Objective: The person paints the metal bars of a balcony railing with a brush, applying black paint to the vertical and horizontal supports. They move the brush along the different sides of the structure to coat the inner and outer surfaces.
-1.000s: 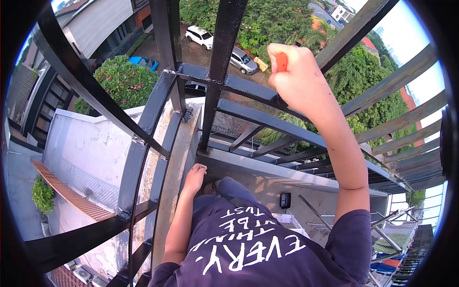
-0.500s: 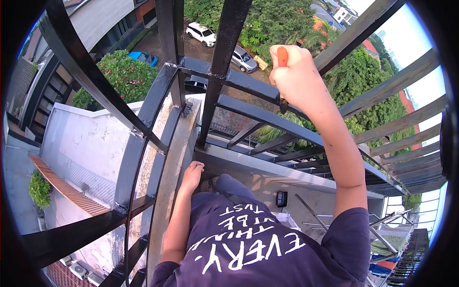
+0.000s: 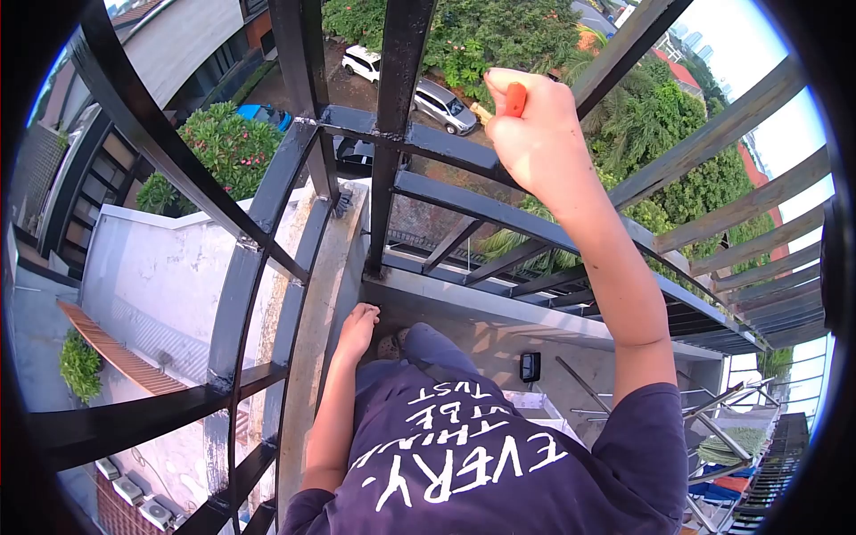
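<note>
My right hand (image 3: 535, 134) is raised over the dark metal railing (image 3: 464, 152) with its fingers wrapped around a paintbrush. Only the brush's orange handle (image 3: 514, 100) sticks out of the fist; the bristle end is hidden behind the hand. Glossy dark paint covers the nearest bars. Lower down, my left hand (image 3: 358, 328) is beside the concrete ledge (image 3: 321, 348), close to my body. Its fingers are curled in, and whatever they may hold does not show.
Upright black bars (image 3: 406, 62) stand close on the left and ahead. A small black box (image 3: 530, 366) is on the balcony floor at right, near a metal rack (image 3: 713, 419). Beyond the railing, far below, are parked cars (image 3: 444, 107) and trees.
My right hand has shifted slightly left and up, and the orange handle tilts more. The dark brush tip seen below the hand is now hidden. My left hand stays in place.
</note>
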